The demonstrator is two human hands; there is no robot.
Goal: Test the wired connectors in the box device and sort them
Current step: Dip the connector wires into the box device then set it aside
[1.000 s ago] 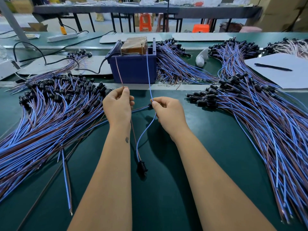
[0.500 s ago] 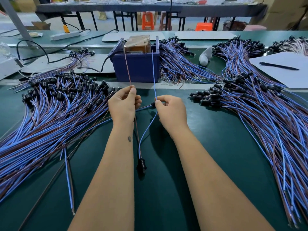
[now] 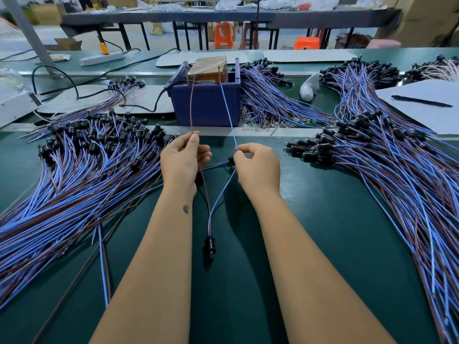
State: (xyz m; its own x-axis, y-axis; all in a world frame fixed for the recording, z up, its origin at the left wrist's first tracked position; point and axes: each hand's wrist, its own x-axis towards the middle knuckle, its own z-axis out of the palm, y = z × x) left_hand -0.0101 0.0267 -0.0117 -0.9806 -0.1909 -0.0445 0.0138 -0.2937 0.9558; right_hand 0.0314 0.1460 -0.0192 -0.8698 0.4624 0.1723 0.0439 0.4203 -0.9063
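Left hand (image 3: 182,160) pinches the brown wire (image 3: 191,105), right hand (image 3: 258,165) pinches the blue wire (image 3: 227,108), both running up to the tester in the blue box (image 3: 207,105). Their black connector (image 3: 210,245) lies on the green table (image 3: 335,219) between the forearms. Big wire piles (image 3: 74,175) sit on both sides.

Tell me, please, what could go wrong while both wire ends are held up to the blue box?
1. The left hand pinches only the thin brown wire and the right hand the blue wire; either grip might slip and break contact at the box device.
2. The black connector hangs low between the forearms and could snag.
3. Wire piles lie close on both sides, the left pile and the right pile, so the tested piece might get missorted.
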